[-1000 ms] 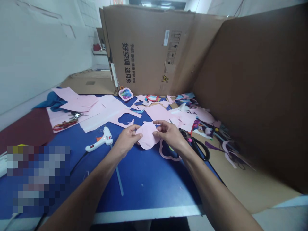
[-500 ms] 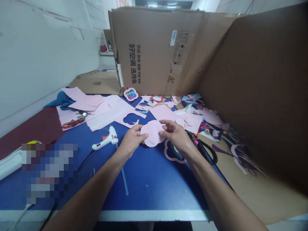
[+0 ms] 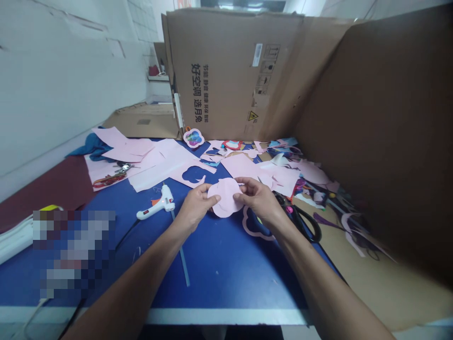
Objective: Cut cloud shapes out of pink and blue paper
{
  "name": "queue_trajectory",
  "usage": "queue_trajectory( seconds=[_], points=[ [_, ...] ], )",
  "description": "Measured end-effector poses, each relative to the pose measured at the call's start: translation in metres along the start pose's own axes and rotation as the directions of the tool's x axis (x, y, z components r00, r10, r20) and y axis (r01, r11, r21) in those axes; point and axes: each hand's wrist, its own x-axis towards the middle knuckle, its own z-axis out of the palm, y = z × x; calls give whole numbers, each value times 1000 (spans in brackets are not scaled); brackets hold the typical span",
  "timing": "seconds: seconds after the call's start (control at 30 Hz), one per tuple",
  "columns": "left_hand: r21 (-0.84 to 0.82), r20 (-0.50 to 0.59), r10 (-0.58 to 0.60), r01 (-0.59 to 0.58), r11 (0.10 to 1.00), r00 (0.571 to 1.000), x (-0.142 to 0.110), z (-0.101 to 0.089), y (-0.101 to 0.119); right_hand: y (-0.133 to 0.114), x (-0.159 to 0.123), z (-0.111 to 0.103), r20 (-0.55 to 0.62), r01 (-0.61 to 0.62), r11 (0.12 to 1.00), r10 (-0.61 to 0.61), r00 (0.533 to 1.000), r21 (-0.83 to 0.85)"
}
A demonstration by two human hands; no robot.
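Note:
Both of my hands hold one pink paper cut-out point(image 3: 225, 197) with a scalloped, cloud-like edge, a little above the blue table point(image 3: 219, 264). My left hand point(image 3: 194, 207) pinches its left edge between thumb and fingers. My right hand point(image 3: 259, 199) pinches its right edge. Just below my right hand a pink cloud-shaped paper outline point(image 3: 252, 226) lies flat on the table.
A white glue gun point(image 3: 157, 207) lies left of my hands, and black-handled scissors point(image 3: 304, 219) lie to the right. Pink paper sheets point(image 3: 155, 163) and coloured scraps point(image 3: 283, 165) cover the far table. Cardboard walls point(image 3: 371, 123) stand behind and to the right.
The view has shifted a little, so everything sits further right in the picture. My hands keep their pinch on the pink cut-out, which has barely turned.

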Motion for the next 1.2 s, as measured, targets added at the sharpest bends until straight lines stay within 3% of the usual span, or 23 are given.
queue_trajectory(
  seconds=[0.2, 0.47, 0.6, 0.8, 1.0, 1.2],
  points=[
    [-5, -28, 13, -13, 1000, 1000, 1, -1, -1, -1, -2, 2, 58, -32, 999, 30, 998, 27],
    [-72, 44, -72, 75, 995, 996, -7, 13, -10, 3, -1, -4, 14, -28, 998, 29, 999, -50],
    [-21, 36, -113, 114, 993, 993, -11, 17, -12, 0, -5, -7, 93, -52, 994, 60, 994, -93],
    [23, 87, -131, 130, 991, 988, -18, 18, -7, -8, -11, -11, 229, -112, 965, 167, 959, -236],
    [139, 21, -142, 138, 981, 990, -17, 17, -11, -3, -9, -18, 300, -162, 955, 235, 924, -248],
    [233, 45, -161, 147, 961, 986, -18, 15, -13, 0, -9, -24, 387, -209, 951, 286, 876, -230]
  ],
)
